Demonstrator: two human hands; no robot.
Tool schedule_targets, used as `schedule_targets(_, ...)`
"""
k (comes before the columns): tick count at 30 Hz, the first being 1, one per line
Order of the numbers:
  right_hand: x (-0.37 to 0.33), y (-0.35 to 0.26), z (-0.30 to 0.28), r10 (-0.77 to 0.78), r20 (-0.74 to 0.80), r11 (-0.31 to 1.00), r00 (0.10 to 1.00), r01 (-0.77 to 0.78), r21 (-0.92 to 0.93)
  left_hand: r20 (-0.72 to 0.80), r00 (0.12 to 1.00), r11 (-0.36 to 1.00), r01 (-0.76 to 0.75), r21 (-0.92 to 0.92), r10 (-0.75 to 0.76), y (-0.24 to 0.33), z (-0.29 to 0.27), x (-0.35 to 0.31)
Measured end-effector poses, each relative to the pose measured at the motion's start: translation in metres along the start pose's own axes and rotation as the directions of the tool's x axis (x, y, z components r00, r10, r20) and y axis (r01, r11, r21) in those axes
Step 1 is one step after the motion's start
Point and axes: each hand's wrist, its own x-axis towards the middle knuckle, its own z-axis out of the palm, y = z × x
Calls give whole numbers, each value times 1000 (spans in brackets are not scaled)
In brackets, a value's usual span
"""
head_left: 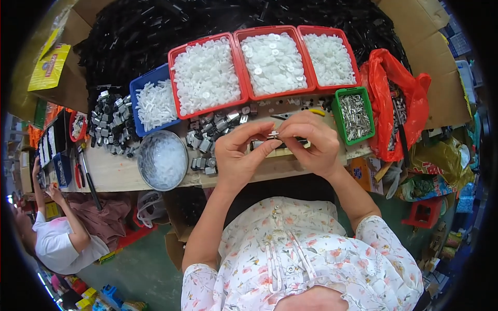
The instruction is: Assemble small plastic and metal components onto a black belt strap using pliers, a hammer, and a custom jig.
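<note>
Small white part (273, 135) over tabletop (116, 176), near side, between hands. Left hand (239, 154) pinches it, nearer; right hand (317, 145) just right, grip unclear. Long axis unreadable.

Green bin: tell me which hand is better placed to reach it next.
Likely the right hand: the green bin lies close on its right, while the left hand, farther off, would have to reach across.

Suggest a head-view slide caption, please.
Left hand and right hand meet at a small white part before three red bins of white plastic pieces.
</note>
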Motion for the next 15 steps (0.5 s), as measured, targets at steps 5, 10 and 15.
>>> schedule_targets(5,-6,4,-1,24,10,999,1000,-24,46,74,997,985,-46,165,34,0,-6,0)
schedule_targets(10,-16,4,-4,79,17,996,997,-79,30,104,990,901,-134,413,100,-3,-2,-1)
schedule_targets(15,-32,10,-3,257,129,963,958,-243,-119,163,923,599,-352,719,348,-10,0,-14)
